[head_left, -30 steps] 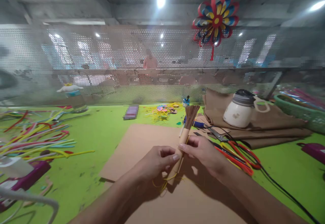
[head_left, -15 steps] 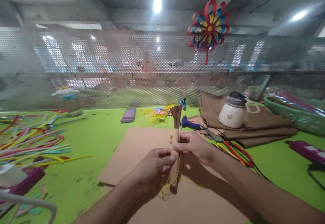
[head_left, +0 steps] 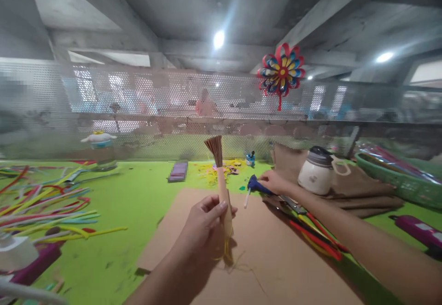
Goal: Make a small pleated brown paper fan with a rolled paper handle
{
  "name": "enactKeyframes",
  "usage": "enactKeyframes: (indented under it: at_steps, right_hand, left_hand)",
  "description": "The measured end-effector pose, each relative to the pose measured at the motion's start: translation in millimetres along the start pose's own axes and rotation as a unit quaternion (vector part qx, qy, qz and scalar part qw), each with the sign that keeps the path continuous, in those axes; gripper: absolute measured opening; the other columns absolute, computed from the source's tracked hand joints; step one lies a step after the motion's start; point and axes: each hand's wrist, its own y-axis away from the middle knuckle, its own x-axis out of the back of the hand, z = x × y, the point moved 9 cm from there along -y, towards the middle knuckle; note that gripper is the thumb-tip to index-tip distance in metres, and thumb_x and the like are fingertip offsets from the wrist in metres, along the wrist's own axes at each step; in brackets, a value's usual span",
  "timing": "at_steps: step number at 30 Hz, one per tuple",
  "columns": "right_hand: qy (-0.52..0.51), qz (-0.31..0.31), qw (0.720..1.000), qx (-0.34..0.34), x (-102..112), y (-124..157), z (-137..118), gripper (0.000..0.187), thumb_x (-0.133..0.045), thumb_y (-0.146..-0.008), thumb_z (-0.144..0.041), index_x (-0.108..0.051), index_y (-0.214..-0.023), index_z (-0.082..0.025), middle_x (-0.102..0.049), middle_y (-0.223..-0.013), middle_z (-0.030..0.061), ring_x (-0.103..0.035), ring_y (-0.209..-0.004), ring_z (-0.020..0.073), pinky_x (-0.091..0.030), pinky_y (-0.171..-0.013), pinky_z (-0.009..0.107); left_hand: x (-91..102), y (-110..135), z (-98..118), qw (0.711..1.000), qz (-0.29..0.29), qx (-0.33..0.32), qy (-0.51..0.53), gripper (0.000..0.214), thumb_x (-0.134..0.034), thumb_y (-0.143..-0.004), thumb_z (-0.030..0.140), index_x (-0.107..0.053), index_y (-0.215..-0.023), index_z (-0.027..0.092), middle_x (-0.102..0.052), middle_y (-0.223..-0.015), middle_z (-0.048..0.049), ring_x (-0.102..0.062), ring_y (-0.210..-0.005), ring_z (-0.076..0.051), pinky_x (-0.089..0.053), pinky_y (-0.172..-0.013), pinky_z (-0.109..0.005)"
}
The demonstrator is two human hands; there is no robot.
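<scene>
My left hand [head_left: 207, 215] grips a rolled brown paper tube [head_left: 223, 186] between thumb and fingers, holding it upright with a slight tilt to the left. A fringe of dark brown paper strips [head_left: 214, 148] fans out from its top. Yellow thread [head_left: 226, 249] hangs at its lower end, over a brown cardboard sheet [head_left: 186, 203]. To the right, my right hand [head_left: 272, 183] is closed on the handle of a blue glue gun [head_left: 257, 185], its fingers partly hidden. A whitish glue stick [head_left: 247, 199] sticks out from the gun's rear.
Scissors [head_left: 292, 203] and red-and-yellow-handled tools [head_left: 317, 238] lie under my right forearm. Behind stand a white jug [head_left: 314, 173] on folded brown material [head_left: 366, 194] and a green basket [head_left: 397, 176]. Coloured strips [head_left: 44, 203] cover the left side. Yellow scraps [head_left: 224, 171] lie beyond the tube.
My right hand has let go of the paper tube and moved right and away to the blue glue gun. My left hand keeps the tube, now leaning left. The view has tilted upward.
</scene>
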Motion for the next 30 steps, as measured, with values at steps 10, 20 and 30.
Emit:
enactKeyframes:
  at_steps: [10, 20, 30]
  right_hand:
    - [0.159, -0.088, 0.983, -0.03, -41, -40, 11, 0.031, -0.062, -0.094, -0.032, -0.061, -0.121, -0.018, -0.062, -0.124, 0.0083, -0.064, -0.104, 0.0241, -0.056, -0.085, 0.042]
    - [0.056, 0.002, 0.998, -0.035, -3, -23, 4, 0.03, -0.063, -0.094, -0.034, -0.063, -0.117, -0.016, -0.063, -0.121, 0.0065, -0.065, -0.101, 0.0248, -0.056, -0.084, 0.042]
    - [-0.288, 0.026, 0.949, 0.123, 56, 128, -25, 0.039, -0.06, -0.086, -0.055, -0.077, -0.102, -0.023, -0.074, -0.097, 0.0128, -0.066, -0.093, 0.0307, -0.052, -0.078, 0.038]
  left_hand:
    - [9.6, -8, -7, 0.999, 0.011, 0.016, 0.042, 0.024, -0.078, -0.076, 0.028, -0.06, -0.083, 0.014, -0.073, -0.075, -0.0118, -0.069, -0.07, -0.019, -0.055, -0.076, -0.031]
    - [9.3, -8, -14, 0.996, 0.009, 0.04, 0.075, 0.02, -0.078, -0.075, 0.024, -0.066, -0.082, 0.01, -0.073, -0.076, -0.0129, -0.069, -0.074, -0.019, -0.052, -0.073, -0.027]
    - [2.8, -4, -12, 0.996, 0.001, 0.048, 0.075, 0.022, -0.08, -0.073, 0.024, -0.071, -0.085, 0.007, -0.072, -0.086, -0.0136, -0.069, -0.079, -0.021, -0.051, -0.075, -0.029]
